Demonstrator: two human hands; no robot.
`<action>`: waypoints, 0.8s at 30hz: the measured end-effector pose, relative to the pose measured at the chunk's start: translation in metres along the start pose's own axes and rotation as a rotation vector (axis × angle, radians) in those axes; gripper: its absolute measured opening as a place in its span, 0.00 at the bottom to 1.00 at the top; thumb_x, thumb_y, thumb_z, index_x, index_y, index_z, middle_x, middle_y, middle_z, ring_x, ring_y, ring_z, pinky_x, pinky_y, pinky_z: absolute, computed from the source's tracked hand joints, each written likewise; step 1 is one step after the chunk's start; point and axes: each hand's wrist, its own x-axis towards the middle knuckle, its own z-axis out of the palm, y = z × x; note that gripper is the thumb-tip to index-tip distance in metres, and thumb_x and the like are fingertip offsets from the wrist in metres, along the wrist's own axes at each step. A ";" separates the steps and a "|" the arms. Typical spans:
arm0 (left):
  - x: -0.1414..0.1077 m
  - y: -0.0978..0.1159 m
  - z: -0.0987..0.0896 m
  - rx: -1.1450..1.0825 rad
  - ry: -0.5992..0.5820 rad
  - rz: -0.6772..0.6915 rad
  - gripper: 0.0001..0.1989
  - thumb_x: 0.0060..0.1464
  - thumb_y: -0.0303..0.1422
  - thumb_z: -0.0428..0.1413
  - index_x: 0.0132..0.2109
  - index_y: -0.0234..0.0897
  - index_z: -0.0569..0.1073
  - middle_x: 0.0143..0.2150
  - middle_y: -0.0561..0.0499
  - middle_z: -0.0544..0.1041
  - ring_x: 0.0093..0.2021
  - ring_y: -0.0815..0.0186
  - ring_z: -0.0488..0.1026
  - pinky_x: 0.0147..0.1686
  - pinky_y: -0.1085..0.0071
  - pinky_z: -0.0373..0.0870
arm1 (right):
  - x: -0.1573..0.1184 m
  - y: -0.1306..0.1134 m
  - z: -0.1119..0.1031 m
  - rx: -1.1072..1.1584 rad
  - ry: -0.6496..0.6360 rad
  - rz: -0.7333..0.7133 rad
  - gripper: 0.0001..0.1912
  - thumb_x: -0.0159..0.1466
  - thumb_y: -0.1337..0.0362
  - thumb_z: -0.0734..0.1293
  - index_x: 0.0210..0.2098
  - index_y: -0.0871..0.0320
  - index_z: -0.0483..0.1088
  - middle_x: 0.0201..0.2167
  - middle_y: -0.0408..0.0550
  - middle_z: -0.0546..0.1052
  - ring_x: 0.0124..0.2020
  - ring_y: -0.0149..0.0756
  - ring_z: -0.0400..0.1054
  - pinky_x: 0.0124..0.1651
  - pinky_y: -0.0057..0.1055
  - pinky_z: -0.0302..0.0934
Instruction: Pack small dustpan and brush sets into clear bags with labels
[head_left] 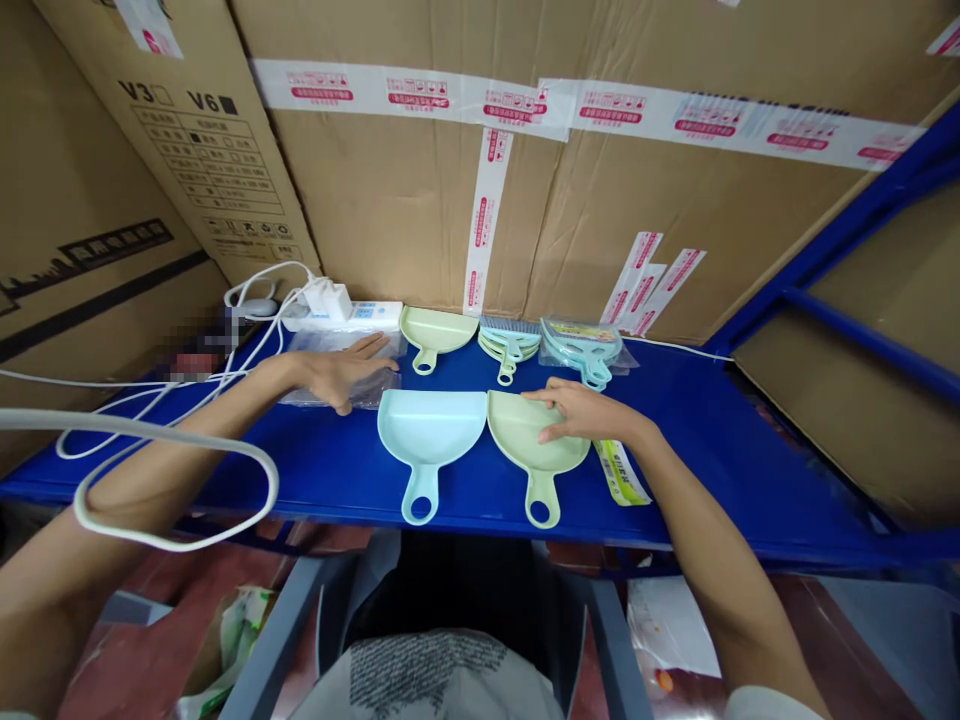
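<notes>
My left hand (349, 372) lies with fingers stretched out over clear plastic bags (307, 350) at the back left of the blue table. My right hand (574, 408) is over the right side of a green dustpan (529, 450), fingers apart; whether it touches the pan I cannot tell. Beside that pan, on its left, lies a light blue dustpan (433, 430), handle towards me. Farther back are another green dustpan (437, 330), a small blue brush (510, 342) on top of green pieces, and blue dustpan pieces (581, 350) in a clear bag.
A white power strip (379, 316) with a charger (328, 298) stands at the back left, its white cables looping across the left side. A green-and-white label card (621, 470) lies right of the green dustpan. Large cardboard boxes (405, 200) wall off the back; a blue frame (840, 235) rises at right.
</notes>
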 end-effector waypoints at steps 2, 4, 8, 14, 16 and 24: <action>0.001 -0.005 0.005 0.033 0.017 -0.027 0.58 0.36 0.32 0.70 0.75 0.33 0.61 0.84 0.26 0.34 0.82 0.29 0.27 0.75 0.33 0.46 | 0.000 0.002 0.001 0.003 0.002 -0.001 0.49 0.61 0.41 0.77 0.75 0.55 0.68 0.49 0.54 0.72 0.49 0.51 0.70 0.54 0.40 0.62; -0.002 -0.006 0.008 0.049 0.017 -0.071 0.57 0.34 0.30 0.69 0.74 0.32 0.62 0.84 0.25 0.35 0.83 0.30 0.29 0.76 0.35 0.47 | 0.000 0.004 0.002 0.003 0.004 -0.006 0.49 0.60 0.41 0.77 0.75 0.54 0.68 0.49 0.54 0.72 0.48 0.51 0.71 0.54 0.39 0.63; -0.021 -0.005 -0.001 0.003 -0.006 -0.108 0.58 0.36 0.33 0.71 0.76 0.31 0.60 0.84 0.28 0.38 0.83 0.30 0.31 0.76 0.35 0.48 | 0.002 0.009 0.005 -0.002 0.010 -0.018 0.48 0.60 0.41 0.78 0.74 0.52 0.69 0.48 0.53 0.72 0.46 0.49 0.70 0.52 0.39 0.62; -0.030 0.026 -0.052 -0.200 0.193 0.067 0.62 0.53 0.51 0.70 0.83 0.41 0.45 0.84 0.36 0.49 0.79 0.41 0.56 0.76 0.49 0.57 | 0.003 0.006 0.002 0.012 0.009 -0.024 0.48 0.60 0.41 0.78 0.74 0.52 0.70 0.47 0.51 0.72 0.44 0.46 0.70 0.52 0.38 0.63; -0.015 0.053 -0.057 -0.236 0.273 0.197 0.51 0.60 0.51 0.67 0.80 0.40 0.55 0.80 0.38 0.61 0.74 0.46 0.66 0.72 0.54 0.64 | 0.003 0.004 0.001 0.008 -0.004 -0.015 0.49 0.60 0.41 0.78 0.74 0.54 0.69 0.47 0.52 0.72 0.45 0.47 0.70 0.53 0.39 0.63; 0.047 0.111 0.003 -0.098 0.269 0.441 0.44 0.56 0.52 0.70 0.72 0.36 0.71 0.73 0.34 0.71 0.70 0.40 0.68 0.66 0.52 0.66 | 0.001 0.003 -0.001 0.023 -0.009 -0.013 0.48 0.60 0.42 0.78 0.74 0.52 0.69 0.46 0.51 0.71 0.43 0.47 0.69 0.52 0.40 0.63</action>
